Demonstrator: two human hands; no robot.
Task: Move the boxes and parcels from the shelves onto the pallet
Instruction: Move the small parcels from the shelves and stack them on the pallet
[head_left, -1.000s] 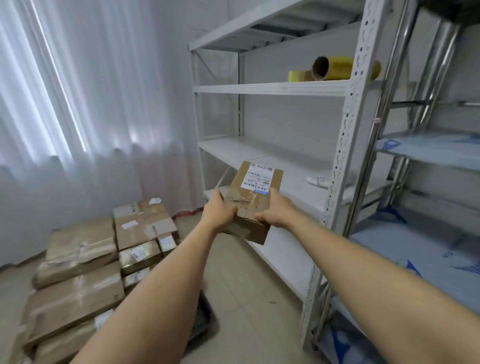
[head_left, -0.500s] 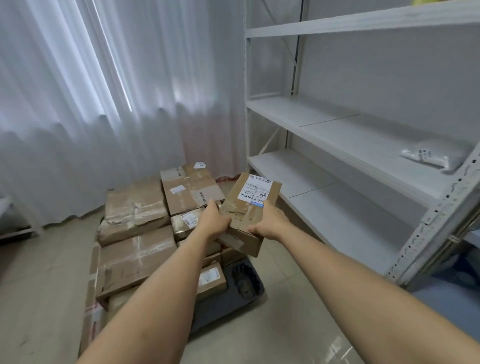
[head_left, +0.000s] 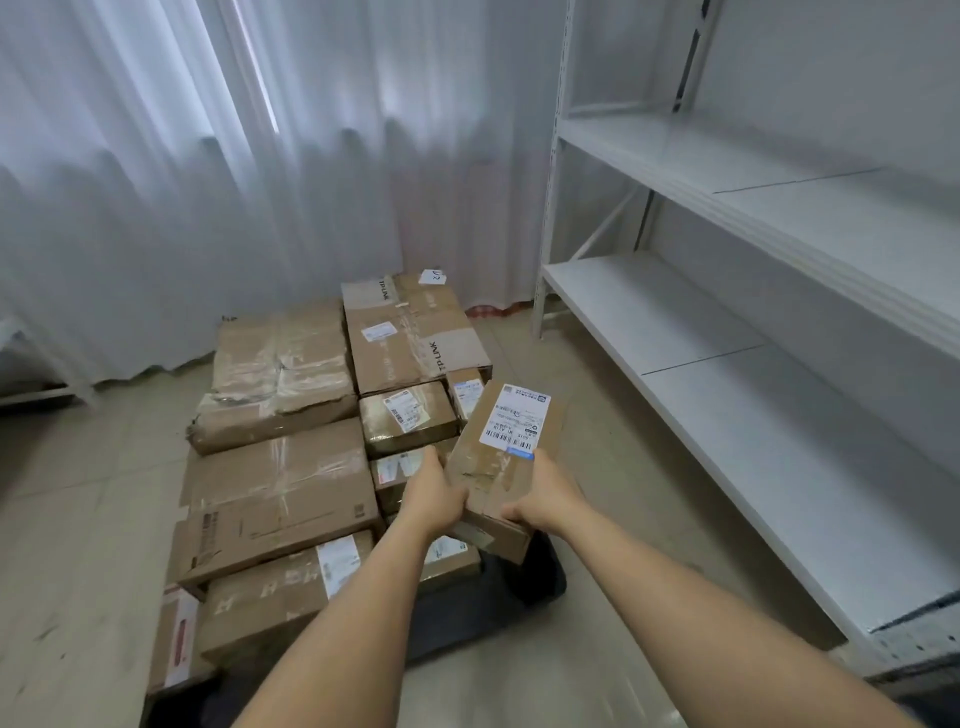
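White curtains (head_left: 208, 171) are hanging across the upper left of the frame, pale tiled floor (head_left: 78, 519) below, and white metal shelves (head_left: 779, 322) are running down the right side. Taped cardboard boxes (head_left: 280, 478) are sitting stacked on a dark pallet (head_left: 467, 613) at centre. The left hand (head_left: 434, 493) and right hand (head_left: 545, 499) are both gripping a small brown box (head_left: 506, 457), white barcode label on top, just above the pallet's right edge.
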